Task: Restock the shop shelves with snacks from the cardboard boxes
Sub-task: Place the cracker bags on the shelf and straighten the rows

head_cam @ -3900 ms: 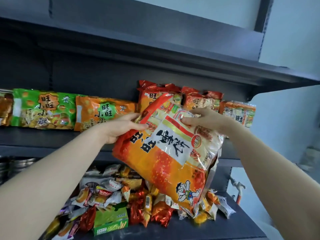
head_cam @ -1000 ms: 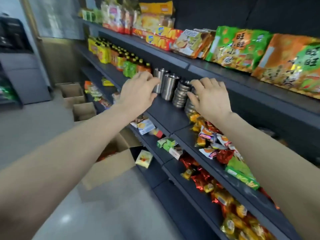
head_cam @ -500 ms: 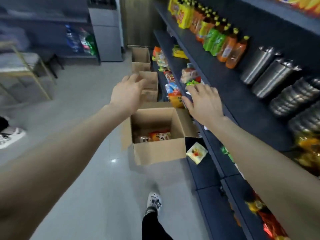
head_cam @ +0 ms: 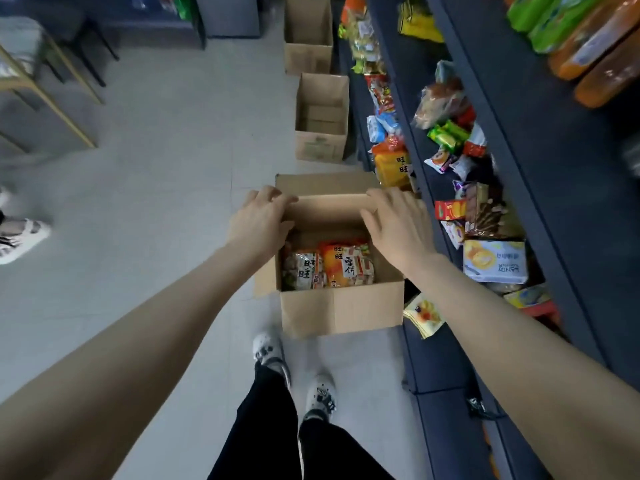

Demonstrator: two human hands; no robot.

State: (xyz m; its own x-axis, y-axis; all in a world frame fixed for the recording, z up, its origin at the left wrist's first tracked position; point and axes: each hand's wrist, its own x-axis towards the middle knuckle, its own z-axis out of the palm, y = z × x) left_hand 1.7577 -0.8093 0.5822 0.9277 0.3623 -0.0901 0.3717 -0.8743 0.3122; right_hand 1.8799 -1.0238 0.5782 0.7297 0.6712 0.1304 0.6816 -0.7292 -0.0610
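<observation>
Right hand (head_cam: 398, 225) — over matte cardboard box (head_cam: 341, 313)

1. The orange plastic snack bag (head_cam: 346, 263) in the open brown cardboard box (head_cam: 341, 313) bears "旺旺" in black, and "雪饼" on a white panel.
2. The pale mottled bag (head_cam: 303, 271) beside it shows "旺旺".
3. The yellow-orange packet (head_cam: 393, 168) on the dark shelf (head_cam: 446, 362) shows "旺旺" (partly cut off).
4. The white-and-yellow carton (head_cam: 495, 261) carries upside-down blue lettering, too small to read.

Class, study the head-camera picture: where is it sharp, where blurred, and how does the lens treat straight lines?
Head view: sharp on the cardboard box and its snack packs; smeared on the bottles at top right; shelf edges fan outward, wide-angle distortion; light soft, even.
</observation>
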